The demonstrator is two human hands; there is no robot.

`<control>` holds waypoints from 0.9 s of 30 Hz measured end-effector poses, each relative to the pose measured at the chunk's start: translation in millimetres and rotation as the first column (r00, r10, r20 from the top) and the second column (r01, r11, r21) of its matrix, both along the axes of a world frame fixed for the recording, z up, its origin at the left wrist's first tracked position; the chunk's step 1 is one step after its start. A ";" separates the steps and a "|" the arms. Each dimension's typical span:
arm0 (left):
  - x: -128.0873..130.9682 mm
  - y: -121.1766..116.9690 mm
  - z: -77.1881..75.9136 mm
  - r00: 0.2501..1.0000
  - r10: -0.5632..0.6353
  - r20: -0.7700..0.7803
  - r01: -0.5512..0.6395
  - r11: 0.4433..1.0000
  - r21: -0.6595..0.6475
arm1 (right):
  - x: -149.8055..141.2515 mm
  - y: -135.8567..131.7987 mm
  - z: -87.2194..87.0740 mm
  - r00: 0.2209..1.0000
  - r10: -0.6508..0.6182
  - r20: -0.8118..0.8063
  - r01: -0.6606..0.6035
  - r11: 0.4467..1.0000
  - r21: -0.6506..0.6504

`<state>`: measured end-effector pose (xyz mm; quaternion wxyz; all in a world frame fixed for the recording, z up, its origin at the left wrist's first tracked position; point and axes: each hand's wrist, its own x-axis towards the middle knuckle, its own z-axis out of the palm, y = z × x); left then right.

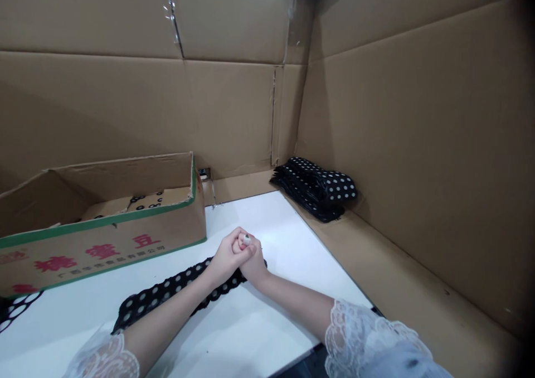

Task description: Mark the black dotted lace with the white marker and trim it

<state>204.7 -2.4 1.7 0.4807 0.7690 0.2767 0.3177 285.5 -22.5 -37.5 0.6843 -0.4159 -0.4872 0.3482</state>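
My left hand (228,258) and my right hand (253,262) are clasped together, fingers folded against each other. A small whitish patch with a dark spot shows on a fingertip, perhaps a painted nail. No object shows in either hand, and the space between the palms is hidden. Beneath the hands and the left forearm, a black strip of fabric with pale dots (167,289) lies slantwise on the white tabletop (267,333). The arms cover part of it.
At the left stands an open cardboard box (125,244) with green edging, several small black rings inside. Black openwork material (20,308) lies beside its front. Folded dotted black strips (317,188) are stacked in the far right corner. Cardboard walls (418,144) rise behind and right.
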 end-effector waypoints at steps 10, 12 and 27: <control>-0.1 1.6 -1.4 1.000 -0.011 0.000 0.011 1.000 -0.005 | 0.2 1.5 0.2 1.000 -0.011 -0.009 0.011 1.000 -0.006; -0.5 1.4 -1.1 1.000 -0.009 -0.004 0.009 1.000 -0.005 | 0.2 0.7 1.0 1.000 -0.008 -0.006 0.007 1.000 -0.010; -3.3 13.6 5.5 1.000 0.007 0.024 -0.006 0.998 -0.062 | 6.8 7.4 23.2 0.997 0.046 -0.056 -0.052 0.991 -0.121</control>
